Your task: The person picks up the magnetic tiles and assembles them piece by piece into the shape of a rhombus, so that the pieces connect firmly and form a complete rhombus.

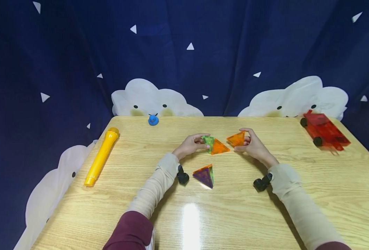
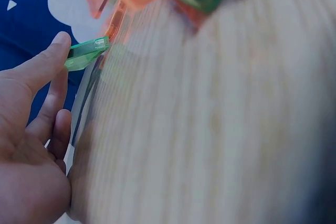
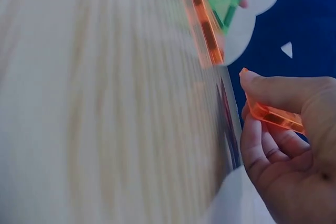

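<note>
Between thumb and fingers, my left hand (image 1: 191, 145) pinches a translucent green triangular magnetic tile (image 1: 208, 140), raised at an angle from the table. An orange triangular tile (image 1: 219, 147) lies on the wood, its left edge against the green one. To the right, my right hand (image 1: 255, 148) holds a second orange triangular tile (image 1: 235, 139), tilted and apart from the other two; its edge shows in the right wrist view (image 3: 275, 117). Nearer the body stands a small pyramid (image 1: 204, 177) with purple, orange and green sides, which neither hand touches.
A yellow toy microphone (image 1: 102, 156) lies along the left of the wooden table (image 1: 228, 215). A blue toy duck (image 1: 153, 120) sits at the back edge. At the far right is a red translucent toy car (image 1: 325, 128) with black wheels. Behind hangs a dark blue curtain (image 1: 221, 55).
</note>
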`<state>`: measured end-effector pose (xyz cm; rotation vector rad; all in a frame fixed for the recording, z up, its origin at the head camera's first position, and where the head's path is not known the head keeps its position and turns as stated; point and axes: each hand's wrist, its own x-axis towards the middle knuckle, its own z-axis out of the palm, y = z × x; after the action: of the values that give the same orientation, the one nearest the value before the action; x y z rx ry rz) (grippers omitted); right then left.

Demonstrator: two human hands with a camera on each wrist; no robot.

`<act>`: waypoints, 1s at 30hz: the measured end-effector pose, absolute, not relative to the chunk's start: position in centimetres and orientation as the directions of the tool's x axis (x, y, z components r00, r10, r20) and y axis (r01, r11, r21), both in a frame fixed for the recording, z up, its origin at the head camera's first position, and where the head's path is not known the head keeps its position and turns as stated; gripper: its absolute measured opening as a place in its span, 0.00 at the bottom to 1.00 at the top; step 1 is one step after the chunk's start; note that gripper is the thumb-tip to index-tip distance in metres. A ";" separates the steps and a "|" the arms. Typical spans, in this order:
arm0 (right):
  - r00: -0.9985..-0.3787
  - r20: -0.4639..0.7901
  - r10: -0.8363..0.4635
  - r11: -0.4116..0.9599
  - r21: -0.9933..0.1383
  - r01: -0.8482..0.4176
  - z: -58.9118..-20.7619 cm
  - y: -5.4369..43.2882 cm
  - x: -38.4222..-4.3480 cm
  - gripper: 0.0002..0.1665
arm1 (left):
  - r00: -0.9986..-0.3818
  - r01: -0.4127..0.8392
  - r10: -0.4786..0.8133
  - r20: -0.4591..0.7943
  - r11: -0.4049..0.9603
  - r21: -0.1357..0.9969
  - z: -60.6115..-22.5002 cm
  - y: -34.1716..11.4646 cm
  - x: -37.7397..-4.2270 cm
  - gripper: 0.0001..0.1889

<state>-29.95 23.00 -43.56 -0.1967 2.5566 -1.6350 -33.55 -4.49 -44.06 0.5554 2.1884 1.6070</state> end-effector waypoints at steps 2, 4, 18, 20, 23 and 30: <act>-0.986 -0.010 -0.167 0.409 -0.910 -0.060 -43.5 22.3 -30.2 0.48 | -0.854 0.096 0.516 -0.062 0.273 0.957 -44.1 -4.5 -33.6 0.27; -0.985 -0.012 -0.174 0.412 -0.909 -0.062 -43.5 21.7 -30.4 0.47 | -0.854 0.096 0.516 -0.063 0.275 0.957 -44.0 -4.4 -33.6 0.27; -0.981 -0.025 -0.190 0.405 -0.913 -0.055 -43.5 19.3 -31.0 0.44 | -0.847 0.103 0.527 -0.068 0.288 0.952 -44.2 -4.6 -33.7 0.27; -0.981 -0.032 -0.190 0.397 -0.917 -0.047 -43.5 19.2 -31.0 0.44 | -0.845 0.105 0.530 -0.069 0.291 0.951 -44.2 -4.7 -33.6 0.27; -0.981 -0.036 -0.191 0.387 -0.921 -0.042 -43.6 19.2 -31.1 0.45 | -0.844 0.108 0.532 -0.067 0.290 0.951 -44.1 -4.7 -33.6 0.27; -0.979 -0.032 -0.204 0.382 -0.923 -0.049 -43.6 19.0 -31.1 0.43 | -0.843 0.105 0.534 -0.064 0.281 0.954 -44.0 -4.6 -33.6 0.27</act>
<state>-31.08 19.01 -43.55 -0.2294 2.4916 -1.6571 -33.59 -4.59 -44.04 0.5770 2.1849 1.5826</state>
